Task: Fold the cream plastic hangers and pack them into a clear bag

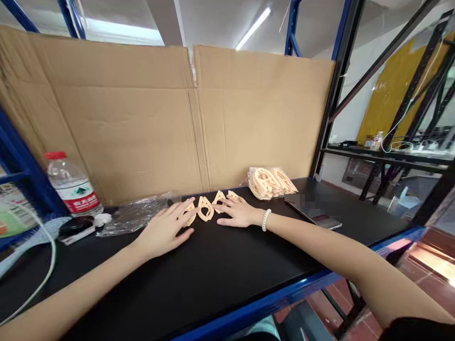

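Note:
Several beige teardrop-shaped pieces with a hole through each lie in a row on the black tabletop. My left hand rests palm down with fingers spread, its fingertips over the piece at the row's left end and partly hiding it. From the other side, my right hand, wearing a beaded bracelet, lies flat with fingers apart over the right-end pieces. Neither hand is closed round anything. A clear plastic bag packed with similar beige pieces sits behind and to the right of my right hand.
Crumpled clear plastic wrap and a red-capped water bottle stand at the left, near a white cable. A phone lies at the right. Cardboard sheets wall off the back; a blue edge runs along the front.

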{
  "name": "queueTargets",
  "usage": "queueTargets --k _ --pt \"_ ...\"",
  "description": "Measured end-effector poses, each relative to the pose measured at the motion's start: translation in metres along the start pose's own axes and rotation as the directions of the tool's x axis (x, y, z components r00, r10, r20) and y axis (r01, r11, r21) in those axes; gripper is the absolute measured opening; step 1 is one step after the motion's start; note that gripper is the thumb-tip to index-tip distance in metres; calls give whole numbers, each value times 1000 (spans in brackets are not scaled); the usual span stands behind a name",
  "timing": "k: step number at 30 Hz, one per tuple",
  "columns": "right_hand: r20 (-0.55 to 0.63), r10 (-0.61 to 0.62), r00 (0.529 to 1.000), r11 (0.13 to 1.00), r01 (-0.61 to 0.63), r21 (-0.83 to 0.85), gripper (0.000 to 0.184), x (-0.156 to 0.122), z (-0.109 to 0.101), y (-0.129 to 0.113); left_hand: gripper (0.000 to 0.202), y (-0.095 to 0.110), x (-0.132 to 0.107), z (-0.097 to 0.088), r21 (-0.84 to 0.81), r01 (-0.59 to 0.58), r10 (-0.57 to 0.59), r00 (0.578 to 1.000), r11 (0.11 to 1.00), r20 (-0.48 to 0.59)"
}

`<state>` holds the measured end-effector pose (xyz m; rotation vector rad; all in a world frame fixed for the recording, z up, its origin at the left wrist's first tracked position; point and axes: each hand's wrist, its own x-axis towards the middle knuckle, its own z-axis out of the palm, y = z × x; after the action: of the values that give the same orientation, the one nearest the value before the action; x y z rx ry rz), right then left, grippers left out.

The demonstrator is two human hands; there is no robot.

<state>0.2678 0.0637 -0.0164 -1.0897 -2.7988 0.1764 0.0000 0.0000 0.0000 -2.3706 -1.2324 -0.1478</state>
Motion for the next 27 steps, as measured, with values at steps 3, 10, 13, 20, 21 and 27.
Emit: queueTargets --k 3,10,13,20,21,27 --pt "-73 -30 997 999 27 -35 69 1 2 0 58 -27 -13 2 12 150 -149 988 989 -45" --pt "-176 -82 981 991 62 -116 59 2 5 -3 78 -65 -35 18 -232 441 -417 897 867 147" --pt "-192 -67 979 994 49 -102 58 -1 5 -3 73 -66 -36 20 -300 428 -405 904 853 137" --pt "-233 -66 970 995 47 -85 50 -2 7 0 39 -69 -34 24 -343 392 -451 886 854 -111" --pt "-238 -65 969 995 46 -83 49 -2 8 0 34 -68 -34 23 -353 396 -466 874 848 -138" --pt "-367 -107 924 993 78 -93 41 -4 9 1 27 -42 -32 -2 -302 249 -365 823 920 -435"
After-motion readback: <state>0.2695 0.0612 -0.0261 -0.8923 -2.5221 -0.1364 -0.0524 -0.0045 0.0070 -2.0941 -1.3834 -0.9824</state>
